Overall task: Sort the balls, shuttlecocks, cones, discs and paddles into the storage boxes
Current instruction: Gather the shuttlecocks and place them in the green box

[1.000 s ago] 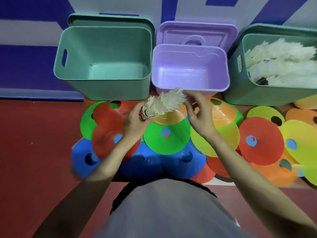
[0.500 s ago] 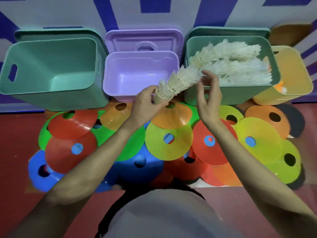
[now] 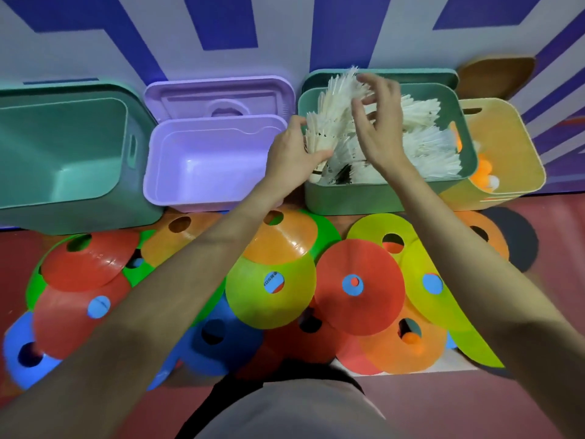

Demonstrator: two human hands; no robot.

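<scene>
A stack of white shuttlecocks (image 3: 332,115) leans over the left end of the green box (image 3: 376,194), which holds more shuttlecock stacks (image 3: 424,147). My left hand (image 3: 294,153) grips the stack's lower end at the box's left wall. Above the box hovers my right hand (image 3: 376,122), fingers spread and loosely bent beside the stack's feathered top; whether it touches is unclear. Many coloured cone discs lie overlapped on the floor in front, among them a red disc (image 3: 361,286) and a yellow-green disc (image 3: 272,286).
An empty purple box (image 3: 202,166) with its lid behind stands left of the shuttlecock box, and an empty teal box (image 3: 63,153) farther left. A yellow box (image 3: 506,160) at right holds orange and white balls (image 3: 484,175). A blue-and-white wall rises behind.
Both hands have carried the shuttlecock stack up and right, from above the discs to inside the green box. The camera view has shifted right, revealing the yellow box.
</scene>
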